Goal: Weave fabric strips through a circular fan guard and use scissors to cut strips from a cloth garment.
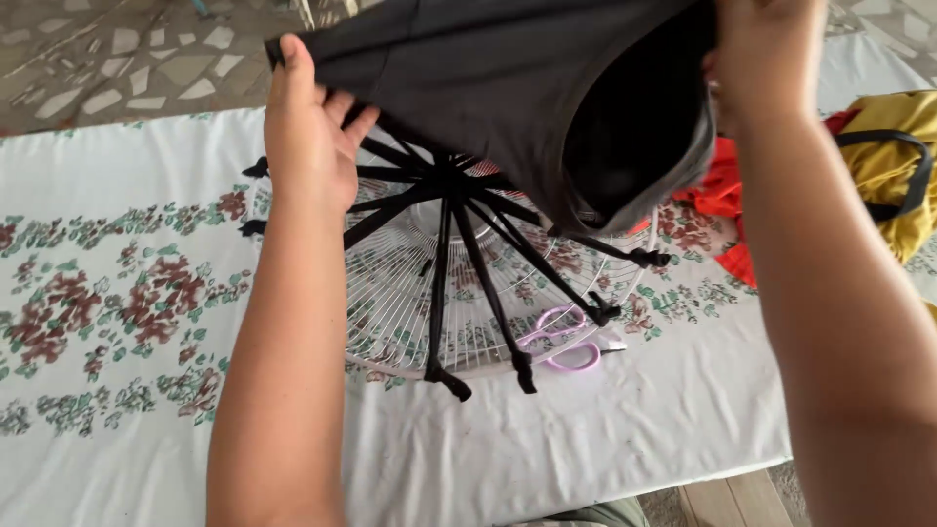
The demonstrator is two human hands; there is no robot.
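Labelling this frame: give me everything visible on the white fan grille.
The white fan grille is a round wire guard, thin radial spokes within an outer ring, apparently metal. It lies flat on the floral tablecloth. Black fabric strips run from its centre to the rim, knotted at the edge. Pink scissors rest on its near side. The dark garment, held by both hands, hides its far part.

left hand [310,146]: bare, no rings
right hand [766,54]: bare
forearms: no sleeves, no watch
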